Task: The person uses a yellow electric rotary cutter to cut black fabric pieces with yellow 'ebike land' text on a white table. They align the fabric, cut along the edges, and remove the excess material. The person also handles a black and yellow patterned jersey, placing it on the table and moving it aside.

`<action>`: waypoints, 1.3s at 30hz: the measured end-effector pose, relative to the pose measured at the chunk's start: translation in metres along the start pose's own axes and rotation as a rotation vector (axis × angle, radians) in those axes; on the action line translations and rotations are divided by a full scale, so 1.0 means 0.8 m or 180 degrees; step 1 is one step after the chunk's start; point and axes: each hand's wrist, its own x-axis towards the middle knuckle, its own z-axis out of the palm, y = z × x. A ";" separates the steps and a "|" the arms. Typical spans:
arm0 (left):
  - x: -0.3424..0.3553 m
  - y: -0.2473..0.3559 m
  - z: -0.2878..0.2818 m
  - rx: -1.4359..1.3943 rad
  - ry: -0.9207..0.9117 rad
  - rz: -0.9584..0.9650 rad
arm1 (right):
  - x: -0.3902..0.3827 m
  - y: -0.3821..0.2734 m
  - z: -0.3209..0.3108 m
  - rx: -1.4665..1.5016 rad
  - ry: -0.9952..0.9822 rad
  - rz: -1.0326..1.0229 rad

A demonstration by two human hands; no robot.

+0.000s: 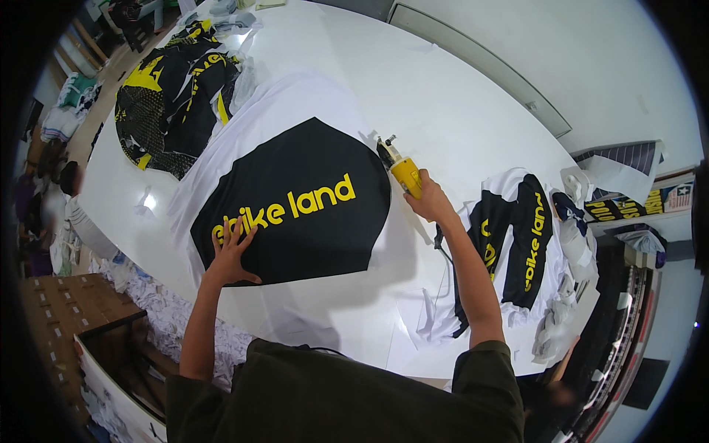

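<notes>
On the white tabletop (473, 111), the left hand (235, 251) lies flat, fingers spread, on the black printed panel (295, 203). The right hand (427, 198) grips the yellow electric fabric cutter (402, 171) at the panel's upper right corner. White margin surrounds most of the panel, so trimming seems largely undone; cut black pieces (513, 240) lie stacked to the right.

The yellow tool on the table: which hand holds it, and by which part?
The right hand grips the yellow cutting tool around its yellow body. The left hand holds nothing; it presses flat on the black printed fabric.
</notes>
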 end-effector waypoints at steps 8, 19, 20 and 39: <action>0.003 -0.002 0.000 -0.0059 0.0022 0.0026 | 0.061 -0.008 -0.024 -0.0095 -0.0201 -0.0304; 0.004 -0.003 -0.003 -0.0174 0.0000 0.0017 | 0.129 -0.043 -0.037 -0.0224 -0.0484 -0.0571; 0.004 -0.004 -0.003 -0.0197 0.0007 0.0032 | 0.135 -0.046 -0.036 -0.0207 -0.0467 -0.0607; 0.002 -0.007 -0.005 -0.0189 -0.0031 0.0007 | 0.203 -0.127 -0.023 -0.0287 -0.0684 -0.0808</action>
